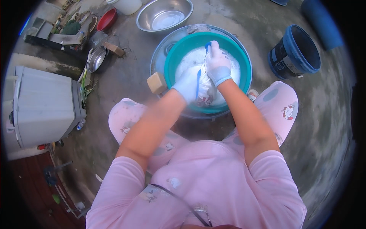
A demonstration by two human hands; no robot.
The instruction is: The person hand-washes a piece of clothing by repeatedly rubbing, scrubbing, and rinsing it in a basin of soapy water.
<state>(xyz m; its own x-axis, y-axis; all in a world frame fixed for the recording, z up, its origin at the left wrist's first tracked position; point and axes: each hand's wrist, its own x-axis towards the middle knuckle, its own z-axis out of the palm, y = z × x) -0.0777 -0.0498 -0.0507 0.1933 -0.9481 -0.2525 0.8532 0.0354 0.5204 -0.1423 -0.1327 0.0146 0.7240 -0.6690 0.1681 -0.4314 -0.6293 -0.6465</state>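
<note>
1. Steel basin, beyond the fingers and to their left.
2. Red bowl, beyond and farther left of them.
3. Blue-rimmed dark bucket, right of the fingers.
4. Blue cylinder, farther right of them.
5. Grey box, far left of the fingers.
6. Metal bowl near a brick, left of the fingers.

We look from the head, through the left camera of a side-by-side pair. Our one view faces steeply down and a little forward, upright and not mirrored. The pink shirt lies near us along the lower edge; the green tub sits farther off, above the middle. Our wide lens takes in much ground around and bends straight edges toward the rim.
</note>
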